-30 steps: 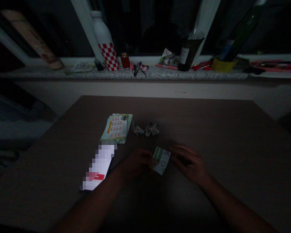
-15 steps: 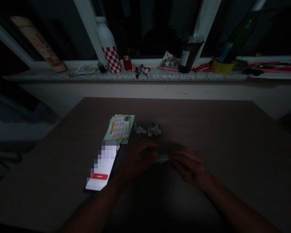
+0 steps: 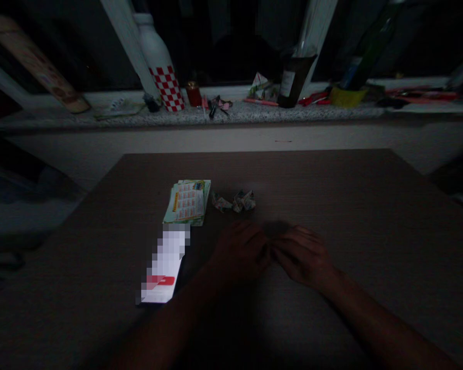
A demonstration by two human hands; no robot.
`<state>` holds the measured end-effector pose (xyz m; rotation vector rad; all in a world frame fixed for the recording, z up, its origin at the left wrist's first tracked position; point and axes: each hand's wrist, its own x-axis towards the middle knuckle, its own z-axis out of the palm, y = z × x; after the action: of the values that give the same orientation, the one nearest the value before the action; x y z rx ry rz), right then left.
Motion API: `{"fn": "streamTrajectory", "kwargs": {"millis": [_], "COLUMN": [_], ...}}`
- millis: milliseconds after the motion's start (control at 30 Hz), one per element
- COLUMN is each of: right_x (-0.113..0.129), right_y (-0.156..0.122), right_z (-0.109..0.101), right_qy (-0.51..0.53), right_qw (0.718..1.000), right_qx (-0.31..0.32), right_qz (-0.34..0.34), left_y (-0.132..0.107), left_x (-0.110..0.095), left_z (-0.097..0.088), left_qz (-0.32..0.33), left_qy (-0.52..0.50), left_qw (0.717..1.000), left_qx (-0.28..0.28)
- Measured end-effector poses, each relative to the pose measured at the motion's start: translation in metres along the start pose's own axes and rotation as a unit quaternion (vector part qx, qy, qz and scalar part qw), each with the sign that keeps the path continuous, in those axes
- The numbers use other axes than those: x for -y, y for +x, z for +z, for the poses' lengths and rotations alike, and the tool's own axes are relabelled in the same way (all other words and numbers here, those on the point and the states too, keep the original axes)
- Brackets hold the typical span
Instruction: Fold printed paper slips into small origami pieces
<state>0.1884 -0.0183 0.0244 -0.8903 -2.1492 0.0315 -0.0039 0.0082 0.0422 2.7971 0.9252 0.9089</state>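
Note:
My left hand (image 3: 239, 252) and my right hand (image 3: 303, 255) rest side by side on the dark wooden table (image 3: 351, 205), knuckles up, fingertips meeting near the middle. Both have fingers curled down and pressed together. The small green-and-white paper seen a moment ago is hidden beneath them. Just beyond my hands lie two or three small folded paper figures (image 3: 234, 201). A stack of printed paper squares (image 3: 187, 202) lies to their left. A lit phone (image 3: 162, 268) lies left of my left forearm.
A stone windowsill (image 3: 200, 115) runs behind the table, holding a red-and-white checkered bottle (image 3: 160, 64), a small red jar (image 3: 194, 94), a dark bottle (image 3: 293, 77), a yellow tape roll (image 3: 346, 96), pens and clutter. The room is very dim.
The green-and-white paper, held up and visible a second ago, was laid down and is now covered by both hands, which moved together and slightly forward.

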Motion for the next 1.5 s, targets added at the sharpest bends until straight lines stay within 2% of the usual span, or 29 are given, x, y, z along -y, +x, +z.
{"fn": "streamTrajectory", "kwargs": {"millis": [200, 367, 533, 700, 767, 833, 967, 1067, 1133, 1300, 1500], "right_x": [0.001, 0.001, 0.003, -0.001, -0.004, -0.007, -0.008, -0.005, -0.003, 0.0, 0.004], "right_y": [0.0, -0.003, -0.005, -0.004, -0.004, -0.004, -0.002, -0.001, -0.002, -0.004, -0.004], "right_z": [-0.006, -0.01, -0.015, -0.023, -0.025, -0.026, -0.022, -0.018, -0.015, -0.007, 0.003], "right_qy": [-0.002, -0.006, -0.006, 0.005, 0.0, -0.005, -0.009, 0.004, 0.034, 0.125, 0.137], "right_qw": [1.0, 1.0, 0.999, 0.999, 0.998, 0.999, 1.0, 1.0, 0.999, 0.981, 0.956], "right_qx": [-0.001, -0.021, -0.044, -0.047, -0.046, -0.034, 0.005, -0.009, -0.025, -0.058, -0.072], "right_qz": [-0.009, -0.006, 0.007, 0.027, 0.038, 0.033, 0.011, 0.003, 0.022, 0.138, 0.249], "left_y": [0.006, 0.006, 0.0, -0.012, -0.014, -0.014, -0.005, -0.002, -0.003, -0.011, -0.013], "left_x": [0.0, -0.003, 0.0, 0.019, 0.024, 0.021, 0.0, -0.01, -0.01, -0.009, -0.014], "left_z": [0.005, 0.004, -0.005, -0.019, -0.024, -0.025, -0.017, -0.006, -0.001, 0.009, 0.02], "left_qz": [0.052, 0.06, 0.028, -0.011, -0.036, -0.033, 0.006, 0.031, 0.011, -0.082, -0.084], "left_qy": [0.039, 0.071, 0.088, 0.098, 0.107, 0.079, 0.026, 0.028, -0.011, -0.144, -0.14], "left_qw": [0.998, 0.995, 0.993, 0.992, 0.988, 0.99, 0.998, 0.999, 1.0, 0.986, 0.983], "left_qx": [-0.019, -0.047, -0.076, -0.075, -0.106, -0.114, -0.063, 0.0, 0.006, -0.032, -0.083]}}
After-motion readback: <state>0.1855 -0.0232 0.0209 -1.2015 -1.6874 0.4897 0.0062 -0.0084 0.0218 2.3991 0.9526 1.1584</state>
